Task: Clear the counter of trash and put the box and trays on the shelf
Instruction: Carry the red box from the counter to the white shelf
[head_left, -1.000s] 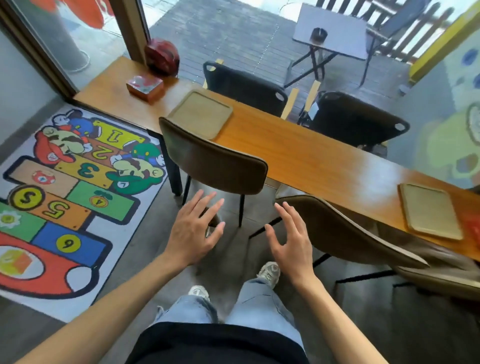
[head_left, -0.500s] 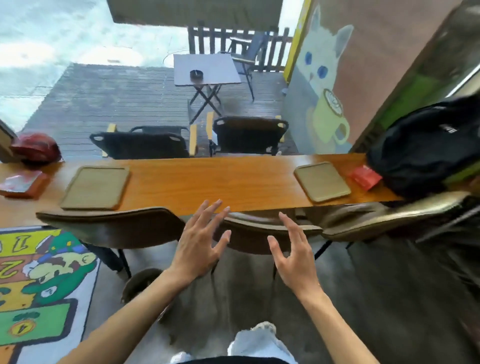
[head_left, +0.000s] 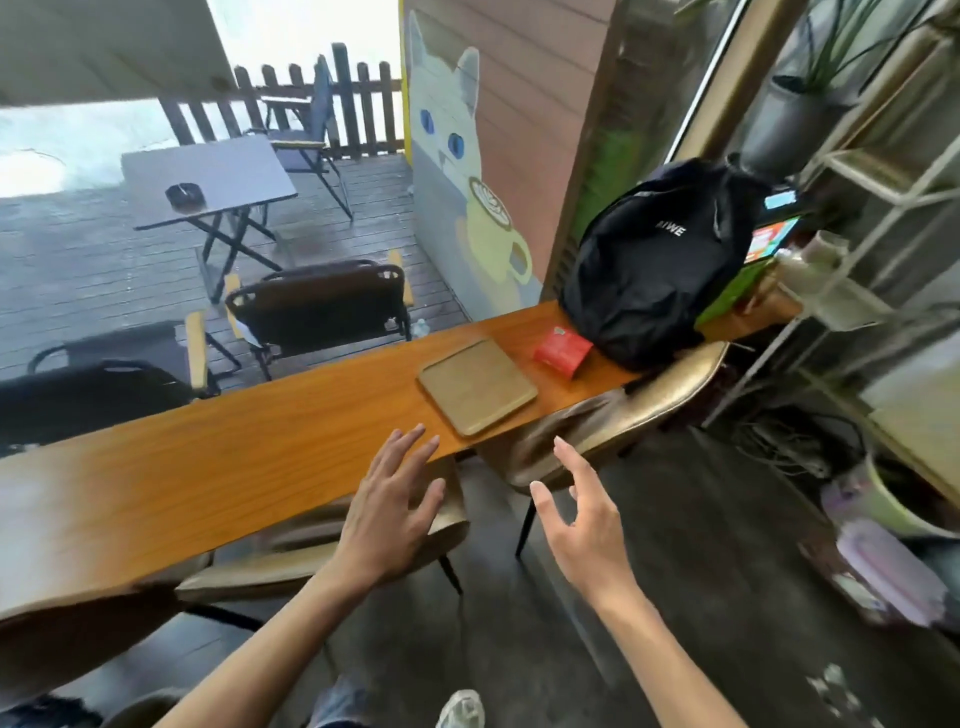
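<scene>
A tan square tray (head_left: 477, 385) lies on the long wooden counter (head_left: 249, 457), near its right end. Just right of the tray sits a red packet (head_left: 562, 351), close against a black backpack (head_left: 654, 260). My left hand (head_left: 392, 509) hovers with fingers spread over the counter's near edge, a short way below-left of the tray. My right hand (head_left: 582, 514) is open too, in the air in front of a chair back, holding nothing. A white wire shelf (head_left: 852, 218) stands at the far right.
Brown chairs (head_left: 618, 421) are tucked under the counter's near side. Pots with plants stand on and beside the shelf, and cables lie on the floor at right. Behind the glass are dark chairs, a folding table and a cat mural.
The view has swung right along the counter: the left tray and red box have left the frame, the right tray, packet, backpack and shelf are closer. Both hands stay open.
</scene>
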